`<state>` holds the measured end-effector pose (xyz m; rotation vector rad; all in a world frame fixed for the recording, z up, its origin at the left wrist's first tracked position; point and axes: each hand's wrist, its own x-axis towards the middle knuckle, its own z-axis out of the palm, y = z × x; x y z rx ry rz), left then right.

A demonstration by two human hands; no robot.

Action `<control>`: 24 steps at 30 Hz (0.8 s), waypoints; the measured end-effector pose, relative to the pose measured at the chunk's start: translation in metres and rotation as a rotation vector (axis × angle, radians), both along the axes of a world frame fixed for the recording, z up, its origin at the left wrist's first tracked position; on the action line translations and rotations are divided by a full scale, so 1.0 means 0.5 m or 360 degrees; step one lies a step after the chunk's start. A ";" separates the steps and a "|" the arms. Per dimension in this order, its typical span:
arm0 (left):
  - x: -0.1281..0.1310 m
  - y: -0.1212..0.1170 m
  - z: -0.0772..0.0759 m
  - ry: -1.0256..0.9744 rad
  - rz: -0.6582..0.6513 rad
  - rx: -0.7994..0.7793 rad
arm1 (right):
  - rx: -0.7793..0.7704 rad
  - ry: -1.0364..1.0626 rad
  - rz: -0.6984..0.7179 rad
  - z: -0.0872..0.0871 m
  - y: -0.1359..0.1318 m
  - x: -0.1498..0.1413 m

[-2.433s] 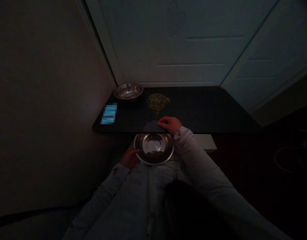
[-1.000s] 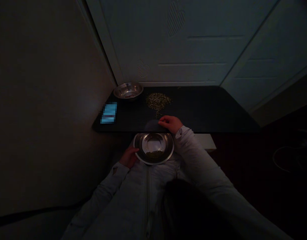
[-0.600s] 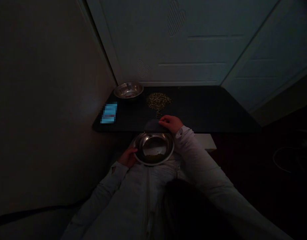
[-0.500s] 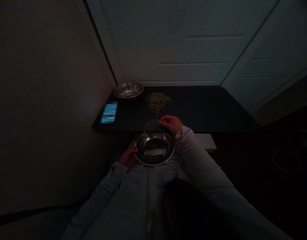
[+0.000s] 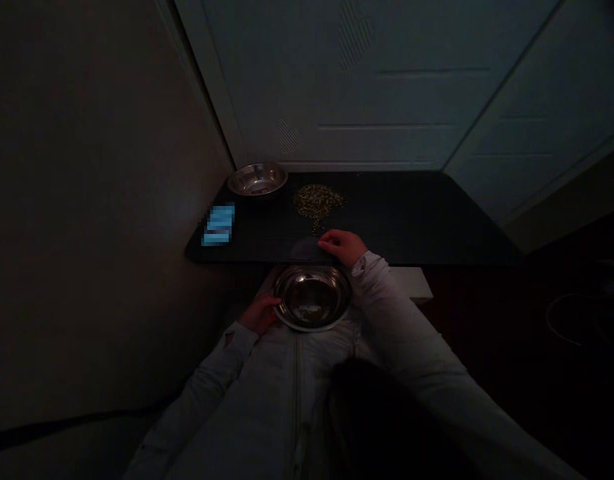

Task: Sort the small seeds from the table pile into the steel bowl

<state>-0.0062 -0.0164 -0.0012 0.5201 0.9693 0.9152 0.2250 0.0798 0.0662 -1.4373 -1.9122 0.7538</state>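
Note:
A shiny metal bowl (image 5: pixel 343 317) rests at my lap, just below the table's front edge, with a little greenish-brown material in its bottom. My left hand (image 5: pixel 261 313) grips its left rim, thumb on top and the other fingers partly hidden beneath. At the table's front edge, my right hand (image 5: pixel 343 245) has its fingertips pinched together. Beside those fingertips lies a dim grey rounded patch (image 5: pixel 307 249); whether it is an object in the pinch is too dark to tell. A heap of small pale seeds or grains (image 5: pixel 317 200) spreads beyond, with a thin trail running toward my right hand.
A second metal bowl (image 5: pixel 257 180) stands at the back left of the dark table (image 5: pixel 411 217). In front of it lies a lit, blurred phone-like screen (image 5: pixel 219 225). A white box-like thing (image 5: pixel 411 283) is below the front edge. Pale panels (image 5: pixel 387 100) rise behind.
The bowl at my lap has shifted slightly right together with my left hand, and its contents look spread differently. My right hand has hardly moved.

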 end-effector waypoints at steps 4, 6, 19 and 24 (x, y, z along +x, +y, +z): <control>0.002 0.000 0.002 0.0035 0.0012 -0.0006 | 0.0015 -0.0018 -0.0005 0.003 -0.002 -0.001; 0.004 0.000 0.004 0.0042 0.0014 -0.0014 | 0.0013 -0.0024 -0.0007 0.003 -0.002 -0.001; 0.008 -0.005 0.015 -0.0033 0.0109 0.0054 | 0.0028 0.0019 0.0001 -0.010 0.005 0.002; 0.005 -0.004 0.011 -0.0011 0.0134 0.0072 | -0.0031 0.0291 0.0027 -0.006 0.007 0.004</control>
